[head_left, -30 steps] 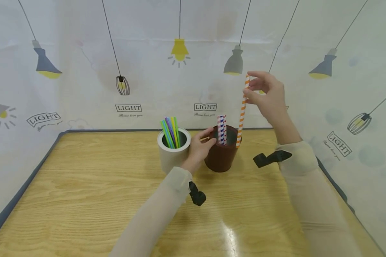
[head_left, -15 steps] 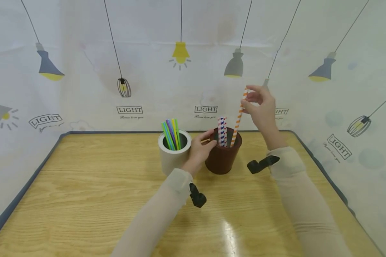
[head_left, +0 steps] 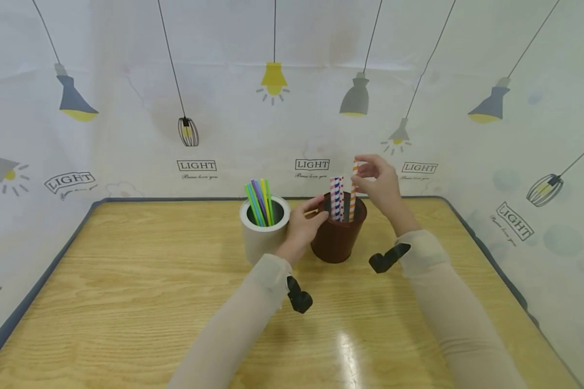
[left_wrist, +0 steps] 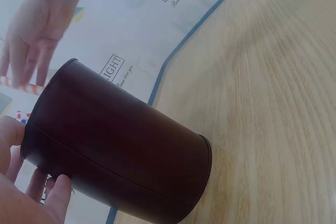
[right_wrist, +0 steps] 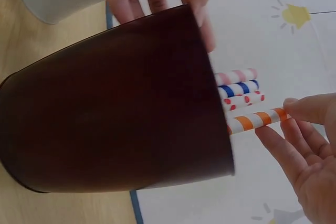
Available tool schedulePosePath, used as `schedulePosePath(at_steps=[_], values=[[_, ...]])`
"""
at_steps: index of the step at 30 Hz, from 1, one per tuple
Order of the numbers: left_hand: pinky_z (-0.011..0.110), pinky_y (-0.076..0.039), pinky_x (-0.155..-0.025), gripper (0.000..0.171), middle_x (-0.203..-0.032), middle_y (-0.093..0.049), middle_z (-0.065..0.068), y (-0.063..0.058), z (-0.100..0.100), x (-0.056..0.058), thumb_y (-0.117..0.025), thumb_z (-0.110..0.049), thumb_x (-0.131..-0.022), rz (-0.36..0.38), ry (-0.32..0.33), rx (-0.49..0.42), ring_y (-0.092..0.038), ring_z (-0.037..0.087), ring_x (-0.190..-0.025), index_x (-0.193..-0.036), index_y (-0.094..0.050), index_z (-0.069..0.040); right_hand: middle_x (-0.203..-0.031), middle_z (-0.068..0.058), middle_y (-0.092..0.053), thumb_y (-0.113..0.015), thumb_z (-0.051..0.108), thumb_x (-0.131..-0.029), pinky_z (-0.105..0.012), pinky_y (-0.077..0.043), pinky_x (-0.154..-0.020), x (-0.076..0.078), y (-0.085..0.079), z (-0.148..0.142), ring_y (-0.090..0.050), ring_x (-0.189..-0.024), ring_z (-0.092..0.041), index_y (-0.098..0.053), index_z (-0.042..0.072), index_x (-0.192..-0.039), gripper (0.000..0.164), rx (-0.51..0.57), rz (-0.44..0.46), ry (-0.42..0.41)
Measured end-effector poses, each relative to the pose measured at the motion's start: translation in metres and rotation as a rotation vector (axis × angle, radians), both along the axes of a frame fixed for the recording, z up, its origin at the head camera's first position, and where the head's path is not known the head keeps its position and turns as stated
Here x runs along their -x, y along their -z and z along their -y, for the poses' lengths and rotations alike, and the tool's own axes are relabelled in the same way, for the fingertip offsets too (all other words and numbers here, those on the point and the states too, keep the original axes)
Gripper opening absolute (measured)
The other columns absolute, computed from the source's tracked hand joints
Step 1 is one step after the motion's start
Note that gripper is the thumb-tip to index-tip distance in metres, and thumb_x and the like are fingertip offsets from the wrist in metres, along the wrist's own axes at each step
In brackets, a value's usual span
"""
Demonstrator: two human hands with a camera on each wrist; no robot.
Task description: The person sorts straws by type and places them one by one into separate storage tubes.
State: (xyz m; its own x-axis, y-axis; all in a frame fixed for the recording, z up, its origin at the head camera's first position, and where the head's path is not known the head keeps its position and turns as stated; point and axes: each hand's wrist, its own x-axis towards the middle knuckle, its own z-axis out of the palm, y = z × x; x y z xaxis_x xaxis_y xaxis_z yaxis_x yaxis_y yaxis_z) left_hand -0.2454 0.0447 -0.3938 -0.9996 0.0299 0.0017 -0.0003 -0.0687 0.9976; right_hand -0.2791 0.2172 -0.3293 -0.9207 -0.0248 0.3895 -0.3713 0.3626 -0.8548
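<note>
My right hand (head_left: pixel 380 183) pinches the upper end of an orange-and-white striped paper straw (right_wrist: pixel 245 123), whose lower part is inside a dark brown round holder (head_left: pixel 336 240). Three other paper straws lean together in that holder: a pink-striped one (right_wrist: pixel 236 75), a blue-striped one (right_wrist: pixel 239 88) and a red-dotted one (right_wrist: pixel 244 100). At the holder's left side, my left hand (head_left: pixel 302 229) holds it near the rim, fingers behind and thumb in front. The holder stands upright on the table; the straws' lower ends are hidden inside it.
Just left of the brown holder stands a white round holder (head_left: pixel 263 246) with several green, blue, purple and yellow straws (head_left: pixel 259 202). Both are on a wooden table (head_left: pixel 141 302). A cloth printed with lamps (head_left: pixel 233 124) rises behind the table and along its sides.
My right hand has moved left and down, bringing the orange-striped straw from beside the brown holder's right rim down into it. The left hand has stayed on the holder.
</note>
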Motion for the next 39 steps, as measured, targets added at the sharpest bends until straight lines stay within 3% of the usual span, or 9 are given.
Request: schedulePosePath(at_steps=[3, 10, 19, 34, 39], values=[[0.028, -0.048, -0.086, 0.039, -0.119, -0.057, 0.009, 0.000, 0.000, 0.000, -0.063, -0.002, -0.084, -0.002, 0.002, -0.002, -0.054, 0.025, -0.106, -0.122, -0.061, -0.010, -0.097, -0.019, -0.055, -0.063, -0.001, -0.084, -0.027, -0.056, -0.062, 0.000, 0.005, 0.000, -0.058, -0.084, -0.015, -0.053, 0.000, -0.122, 0.040, -0.019, 0.028, -0.003], [0.028, -0.047, -0.088, 0.038, -0.121, -0.055, 0.010, -0.005, 0.002, -0.004, -0.062, -0.002, -0.085, 0.005, 0.016, -0.006, -0.053, 0.026, -0.108, -0.122, -0.060, -0.009, -0.096, -0.028, -0.053, -0.061, -0.008, -0.082, -0.032, -0.056, -0.064, -0.016, -0.001, 0.007, -0.057, -0.088, -0.031, -0.051, -0.009, -0.119, 0.038, -0.046, 0.067, -0.018], [0.027, -0.048, -0.087, 0.039, -0.118, -0.056, 0.009, 0.000, 0.000, 0.000, -0.062, -0.001, -0.084, -0.005, 0.008, -0.013, -0.053, 0.026, -0.106, -0.121, -0.060, -0.009, -0.096, -0.023, -0.059, -0.068, 0.000, -0.081, -0.021, -0.050, -0.065, 0.003, 0.025, -0.005, -0.060, -0.089, -0.033, -0.055, -0.001, -0.119, 0.040, -0.142, 0.061, -0.003], [0.027, -0.048, -0.086, 0.037, -0.119, -0.057, 0.009, -0.002, 0.000, -0.004, -0.062, -0.004, -0.086, -0.008, 0.010, -0.020, -0.055, 0.023, -0.105, -0.123, -0.059, -0.009, -0.098, -0.022, -0.061, -0.067, 0.002, -0.082, -0.041, -0.053, -0.074, 0.003, 0.029, -0.001, -0.061, -0.089, -0.035, -0.056, 0.002, -0.121, 0.041, -0.211, 0.006, -0.011], [0.028, -0.049, -0.083, 0.035, -0.121, -0.056, 0.009, -0.003, -0.001, -0.008, -0.060, -0.006, -0.088, -0.027, 0.008, -0.034, -0.056, 0.022, -0.100, -0.123, -0.059, -0.007, -0.100, -0.022, -0.060, -0.066, 0.003, -0.082, -0.033, -0.055, -0.067, -0.002, 0.020, -0.001, -0.061, -0.090, -0.035, -0.054, 0.003, -0.125, 0.044, -0.178, 0.021, -0.028]])
